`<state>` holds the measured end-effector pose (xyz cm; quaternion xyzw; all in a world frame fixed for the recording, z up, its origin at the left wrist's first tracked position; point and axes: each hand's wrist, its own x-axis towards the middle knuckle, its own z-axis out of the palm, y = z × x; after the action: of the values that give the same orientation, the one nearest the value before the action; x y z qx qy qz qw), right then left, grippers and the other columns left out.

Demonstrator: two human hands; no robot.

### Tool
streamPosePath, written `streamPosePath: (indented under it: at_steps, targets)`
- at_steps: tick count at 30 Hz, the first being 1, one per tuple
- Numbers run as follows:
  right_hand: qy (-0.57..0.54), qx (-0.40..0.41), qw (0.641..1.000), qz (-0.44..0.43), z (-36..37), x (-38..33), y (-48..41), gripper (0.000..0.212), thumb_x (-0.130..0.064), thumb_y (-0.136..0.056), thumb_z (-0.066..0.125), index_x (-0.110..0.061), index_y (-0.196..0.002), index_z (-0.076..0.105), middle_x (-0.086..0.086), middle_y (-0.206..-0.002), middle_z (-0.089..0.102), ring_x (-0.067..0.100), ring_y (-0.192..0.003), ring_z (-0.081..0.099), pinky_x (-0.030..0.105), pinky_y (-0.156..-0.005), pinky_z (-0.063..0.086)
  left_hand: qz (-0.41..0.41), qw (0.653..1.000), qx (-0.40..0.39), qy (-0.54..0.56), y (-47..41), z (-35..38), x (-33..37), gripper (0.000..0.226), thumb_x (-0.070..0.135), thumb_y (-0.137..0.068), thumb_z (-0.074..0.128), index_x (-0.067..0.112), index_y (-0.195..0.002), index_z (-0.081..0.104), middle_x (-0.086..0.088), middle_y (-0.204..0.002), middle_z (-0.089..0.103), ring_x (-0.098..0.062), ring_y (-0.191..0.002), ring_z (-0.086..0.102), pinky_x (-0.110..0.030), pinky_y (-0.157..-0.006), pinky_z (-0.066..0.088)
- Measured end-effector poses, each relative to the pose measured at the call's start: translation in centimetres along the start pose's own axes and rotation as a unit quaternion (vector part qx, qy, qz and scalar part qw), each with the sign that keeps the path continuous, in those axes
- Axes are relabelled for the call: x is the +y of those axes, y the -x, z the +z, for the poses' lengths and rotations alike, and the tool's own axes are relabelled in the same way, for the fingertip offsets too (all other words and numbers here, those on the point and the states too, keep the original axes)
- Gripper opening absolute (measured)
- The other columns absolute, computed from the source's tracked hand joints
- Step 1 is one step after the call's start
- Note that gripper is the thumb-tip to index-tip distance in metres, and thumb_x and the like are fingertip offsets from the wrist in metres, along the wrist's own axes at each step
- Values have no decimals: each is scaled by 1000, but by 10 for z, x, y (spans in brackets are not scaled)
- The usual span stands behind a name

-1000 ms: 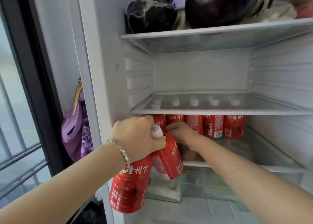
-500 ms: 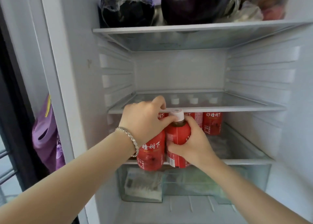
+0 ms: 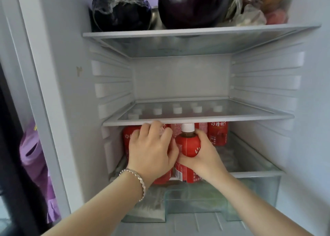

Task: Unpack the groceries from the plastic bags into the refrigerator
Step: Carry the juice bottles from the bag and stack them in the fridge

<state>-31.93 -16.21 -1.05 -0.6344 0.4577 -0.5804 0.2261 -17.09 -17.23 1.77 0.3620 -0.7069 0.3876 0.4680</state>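
Observation:
In the open refrigerator, my left hand [image 3: 153, 151], with a silver bracelet on the wrist, covers the top of a red juice bottle [image 3: 161, 179] at the front of the low shelf. My right hand [image 3: 205, 157] grips a second red bottle with a white cap [image 3: 187, 142], standing upright right beside the first. Both bottles sit just under the glass shelf [image 3: 198, 119]. Behind them stands a row of several more red bottles [image 3: 217, 134]; their white caps show through the glass.
The middle compartment above the glass shelf holds nothing. Two dark eggplants [image 3: 192, 5] and bagged vegetables [image 3: 259, 8] fill the top shelf. A clear crisper drawer [image 3: 250, 191] sits below the bottles. A purple bag [image 3: 35, 164] hangs left of the refrigerator wall.
Both hands have carried their bottles up from below the shelf front and in onto the low shelf, upright and side by side. The view has shifted closer and to the left.

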Motion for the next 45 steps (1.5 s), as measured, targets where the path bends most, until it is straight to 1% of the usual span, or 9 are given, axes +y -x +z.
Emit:
streamPosePath:
  at_steps: [3,8,15,22,26,30,32,35,45]
  targets:
    - [14,-1,1000,0,0,2,1,58,-26,-63,82,-45,-102,45,-17,-92,67,-9,-82,63,3,-64,47,20,999,5,41,18,10,2,25,24,-80,52,6,-80,69,-16,-114,49,-38,-77,58,-39,-63,50]
    - [31,-6,999,6,-1,5,-2,60,-27,-63,81,-45,-107,44,-16,-94,65,-11,-83,62,5,-62,48,0,995,15,98,27,17,-5,29,26,-83,54,4,-88,72,-11,-123,37,-39,-105,44,-50,-79,51]
    - [34,-29,999,8,-6,7,-10,54,-16,-65,81,-41,-100,48,-15,-91,65,-11,-79,63,5,-59,47,-37,987,-79,134,24,1,0,38,37,-84,50,8,-97,70,-11,-132,41,-35,-93,62,-30,-46,55]
    - [24,-47,999,11,-10,6,-13,54,-17,-66,80,-42,-101,48,-9,-94,67,-6,-80,65,10,-62,49,-57,985,-115,112,20,4,4,34,32,-84,53,10,-105,68,-5,-145,40,-33,-94,61,-28,-44,54]
    - [37,-37,998,23,-7,8,-8,56,-20,-70,79,-43,-107,45,-14,-102,61,-7,-86,63,10,-69,52,-50,988,-141,32,38,24,6,46,35,-89,37,18,-128,56,-7,-148,32,-46,-119,48,-50,-71,56]
    - [237,0,970,57,-4,9,-13,82,-53,-72,69,-32,-139,27,4,-134,35,22,-125,39,41,-100,43,-49,968,-247,20,44,41,-1,52,37,-89,37,23,-140,40,-9,-151,29,-44,-133,29,-61,-93,42]
    - [307,1,949,74,-1,5,-19,87,-64,-73,60,-32,-143,17,8,-142,30,30,-126,41,45,-97,46,-48,954,-295,8,44,54,-15,63,39,-94,37,39,-145,1,-5,-157,-5,-37,-141,-7,-64,-107,16]
    - [334,-17,936,109,11,8,-33,91,-66,-77,55,-28,-145,9,13,-143,32,34,-116,53,45,-87,52,-93,924,-371,-23,45,63,-37,78,40,-98,33,56,-116,-41,-3,-151,-30,-25,-137,-31,-62,-107,-7]
    - [311,2,929,201,34,12,-57,101,-52,-81,63,-3,-145,1,21,-142,28,36,-122,46,42,-96,43,-141,898,-415,31,37,57,-39,84,22,-98,39,54,-122,-35,-7,-151,-29,-33,-132,-38,-63,-109,1]
